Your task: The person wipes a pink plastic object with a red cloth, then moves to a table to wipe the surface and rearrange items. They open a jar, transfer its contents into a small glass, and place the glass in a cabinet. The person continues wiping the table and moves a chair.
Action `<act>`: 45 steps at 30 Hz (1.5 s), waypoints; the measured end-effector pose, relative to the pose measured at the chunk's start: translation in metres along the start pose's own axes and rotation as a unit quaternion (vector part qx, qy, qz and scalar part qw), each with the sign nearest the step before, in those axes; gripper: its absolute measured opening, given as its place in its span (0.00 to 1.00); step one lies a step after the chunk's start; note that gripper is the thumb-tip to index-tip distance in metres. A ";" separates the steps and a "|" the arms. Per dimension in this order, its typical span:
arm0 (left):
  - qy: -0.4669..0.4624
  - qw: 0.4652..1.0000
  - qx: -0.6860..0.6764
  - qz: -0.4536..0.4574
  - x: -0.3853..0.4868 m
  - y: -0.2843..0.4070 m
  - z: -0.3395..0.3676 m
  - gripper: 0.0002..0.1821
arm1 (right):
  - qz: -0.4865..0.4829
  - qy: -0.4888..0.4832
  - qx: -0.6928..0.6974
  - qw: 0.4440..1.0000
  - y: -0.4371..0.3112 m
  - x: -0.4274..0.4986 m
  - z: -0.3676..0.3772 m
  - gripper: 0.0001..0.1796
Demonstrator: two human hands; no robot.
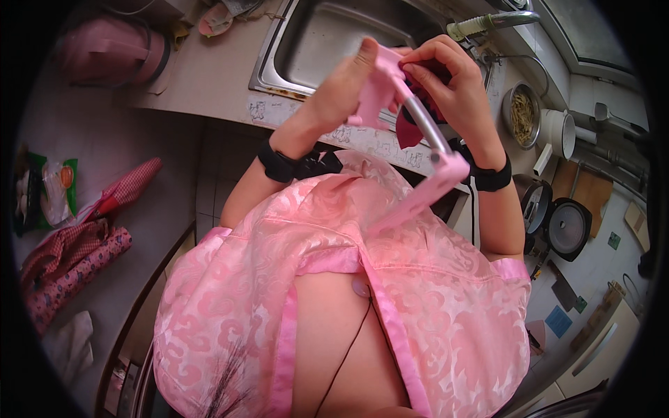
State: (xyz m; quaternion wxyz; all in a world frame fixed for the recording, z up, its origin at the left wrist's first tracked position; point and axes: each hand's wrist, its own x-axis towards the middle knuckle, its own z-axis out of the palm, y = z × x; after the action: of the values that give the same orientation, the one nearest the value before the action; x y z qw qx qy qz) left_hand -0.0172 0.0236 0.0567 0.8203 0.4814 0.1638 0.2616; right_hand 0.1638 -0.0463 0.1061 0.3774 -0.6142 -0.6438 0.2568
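In front of the sink, a pink folding stand [429, 125] with a metal tube is held up in the air; it looks like a phone or tablet stand. My left hand [342, 86] grips its upper pink plate [374, 99], thumb along the edge. The fingertips of my right hand [444, 70] pinch at the upper joint, with a dark red cloth [408, 130] bunched behind them. The lower pink base [413, 201] hangs at a tilt over my pink garment and is slightly blurred. How much of the cloth my right hand holds is hidden.
A steel sink [324, 42] with a faucet [515, 20] lies ahead. To the right are a metal bowl [522, 115] of food strips, a white pot [558, 135], pans [567, 227] and a cleaver [563, 286]. A pink kettle-like appliance [107, 49] stands left, with folded umbrellas [83, 266] below.
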 end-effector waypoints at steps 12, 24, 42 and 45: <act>0.260 0.964 -0.020 -0.042 0.019 -0.013 -0.033 0.43 | 0.141 0.051 0.227 0.962 0.003 -0.049 -0.006 0.27; 0.185 0.968 -0.026 0.169 0.013 -0.002 -0.044 0.46 | 0.293 0.016 0.342 0.893 0.032 -0.057 0.023 0.15; 0.413 0.896 0.135 0.092 0.014 -0.068 -0.065 0.15 | 0.238 0.017 -0.060 0.969 0.053 -0.037 0.059 0.27; 0.413 0.833 0.368 0.020 0.019 -0.083 -0.077 0.17 | 0.225 0.004 -0.149 0.963 0.063 -0.039 0.072 0.24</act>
State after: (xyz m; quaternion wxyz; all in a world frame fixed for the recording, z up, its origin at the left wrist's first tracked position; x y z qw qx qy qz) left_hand -0.0199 0.0559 -0.0534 0.4334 0.5981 0.5619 0.3724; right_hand 0.1417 -0.0679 0.0075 0.2168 -0.7932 -0.5188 0.2337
